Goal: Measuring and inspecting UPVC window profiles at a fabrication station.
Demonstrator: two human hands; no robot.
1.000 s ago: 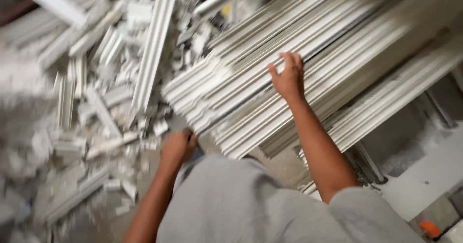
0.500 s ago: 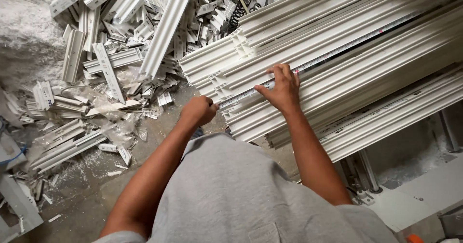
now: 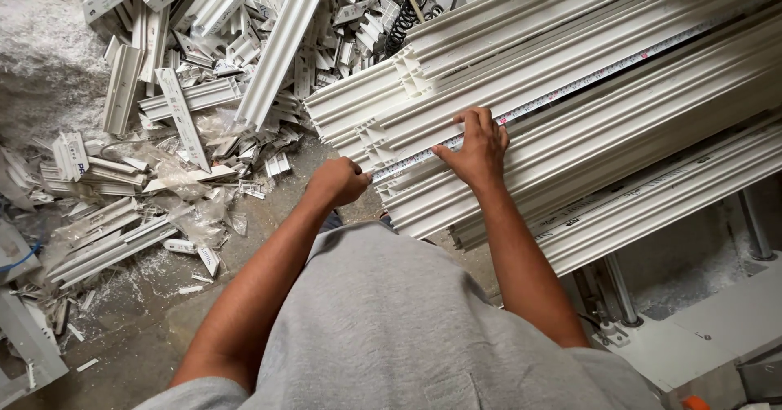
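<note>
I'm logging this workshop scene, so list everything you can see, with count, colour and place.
long profiles: a stack, too many to count, white, on a rack at right
tape measure: one, white, stretched along the stack
offcuts: a heap, white, on the floor at left
shavings: a drift, white, upper left
coiled cable: one, black, top centre
floor: grey, dusty
shirt: one, grey
left hand: at the tape's end
right hand: pressing the tape
</note>
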